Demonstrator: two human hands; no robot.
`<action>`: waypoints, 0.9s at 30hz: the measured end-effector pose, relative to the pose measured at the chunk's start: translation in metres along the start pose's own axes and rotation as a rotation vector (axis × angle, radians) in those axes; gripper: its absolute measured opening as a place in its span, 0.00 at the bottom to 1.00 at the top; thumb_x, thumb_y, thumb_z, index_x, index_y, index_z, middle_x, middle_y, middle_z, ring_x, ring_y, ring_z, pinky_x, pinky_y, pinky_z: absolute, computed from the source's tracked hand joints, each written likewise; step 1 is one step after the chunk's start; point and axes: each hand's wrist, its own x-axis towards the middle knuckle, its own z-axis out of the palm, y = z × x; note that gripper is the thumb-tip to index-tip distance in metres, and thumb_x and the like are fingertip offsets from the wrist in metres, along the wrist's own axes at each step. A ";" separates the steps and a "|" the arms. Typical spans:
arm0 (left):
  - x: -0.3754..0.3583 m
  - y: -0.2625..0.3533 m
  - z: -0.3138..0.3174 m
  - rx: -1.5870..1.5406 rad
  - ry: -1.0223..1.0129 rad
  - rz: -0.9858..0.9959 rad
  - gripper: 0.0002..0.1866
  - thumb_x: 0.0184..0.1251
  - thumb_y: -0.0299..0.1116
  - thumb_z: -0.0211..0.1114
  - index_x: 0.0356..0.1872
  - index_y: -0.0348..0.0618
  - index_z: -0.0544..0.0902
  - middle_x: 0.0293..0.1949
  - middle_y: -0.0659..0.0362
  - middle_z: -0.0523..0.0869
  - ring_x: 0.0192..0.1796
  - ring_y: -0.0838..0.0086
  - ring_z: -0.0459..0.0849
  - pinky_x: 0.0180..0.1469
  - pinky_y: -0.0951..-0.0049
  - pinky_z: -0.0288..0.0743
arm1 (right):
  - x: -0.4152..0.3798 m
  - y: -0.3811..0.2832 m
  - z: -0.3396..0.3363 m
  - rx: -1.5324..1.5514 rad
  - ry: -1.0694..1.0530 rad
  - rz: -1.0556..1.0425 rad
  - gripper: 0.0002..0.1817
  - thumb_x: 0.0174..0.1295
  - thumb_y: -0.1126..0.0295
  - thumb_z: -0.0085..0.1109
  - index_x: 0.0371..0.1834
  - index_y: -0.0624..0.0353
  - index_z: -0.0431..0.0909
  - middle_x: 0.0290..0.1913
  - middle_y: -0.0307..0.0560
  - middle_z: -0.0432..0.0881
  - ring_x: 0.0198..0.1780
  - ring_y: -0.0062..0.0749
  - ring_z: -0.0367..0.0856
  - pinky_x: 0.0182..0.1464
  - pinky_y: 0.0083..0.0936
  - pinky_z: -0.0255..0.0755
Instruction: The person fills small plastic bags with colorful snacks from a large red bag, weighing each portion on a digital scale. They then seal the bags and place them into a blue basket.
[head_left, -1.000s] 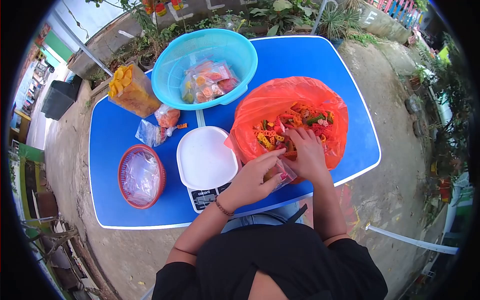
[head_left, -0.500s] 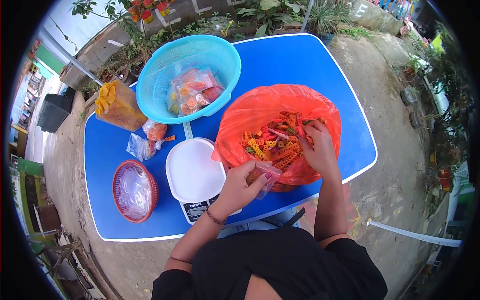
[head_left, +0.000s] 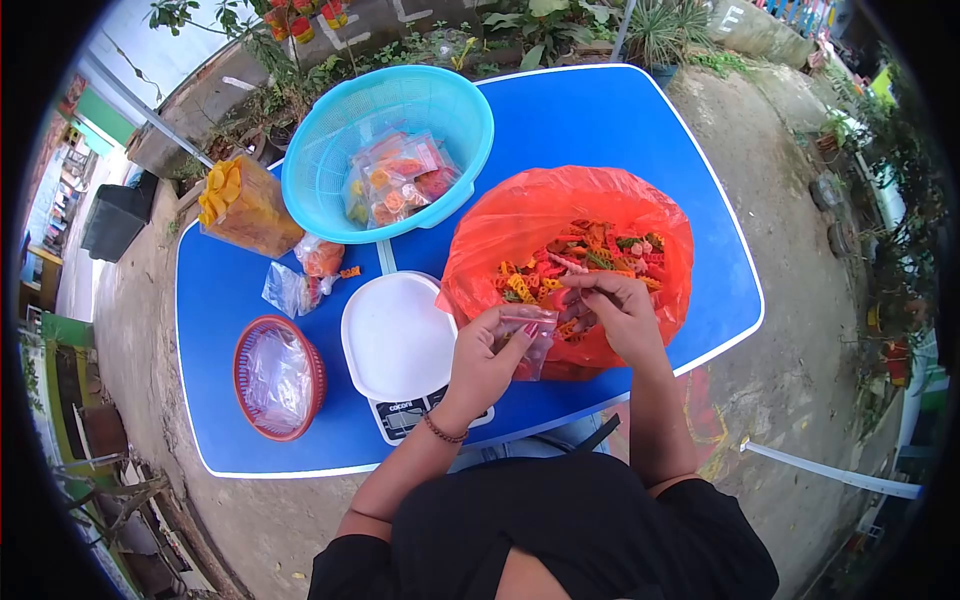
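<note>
My left hand (head_left: 487, 352) pinches a small clear zip bag (head_left: 535, 358) near its top edge, over the front rim of the red plastic bag (head_left: 490, 235). Colourful crinkled and wheel-shaped snack pieces (head_left: 600, 245) fill the middle of that red bag. Just right of the zip bag's mouth is my right hand (head_left: 622, 315), its fingers curled together around a few snack pieces, which are mostly hidden. A kitchen scale (head_left: 400, 335) with a white tray on top stands to the left of my left hand.
On the blue table (head_left: 560, 110), a turquoise basket (head_left: 310, 190) holds several filled packets. At left are a red basket (head_left: 317, 385) of clear bags, a bag of yellow chips (head_left: 255, 215) and small plastic packets (head_left: 288, 287). The table's white edge (head_left: 350, 470) runs near my body.
My right hand has come out of the snack pile and moved left and toward me, to the zip bag. My left hand still holds that bag. The view has shifted slightly.
</note>
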 end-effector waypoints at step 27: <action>-0.019 0.020 0.000 0.083 0.113 0.028 0.12 0.65 0.19 0.70 0.48 0.29 0.81 0.40 0.51 0.90 0.41 0.73 0.90 0.46 0.75 0.88 | -0.027 -0.015 0.044 -0.110 0.012 -0.362 0.11 0.56 0.87 0.67 0.42 0.67 0.84 0.45 0.49 0.82 0.47 0.27 0.84 0.49 0.23 0.79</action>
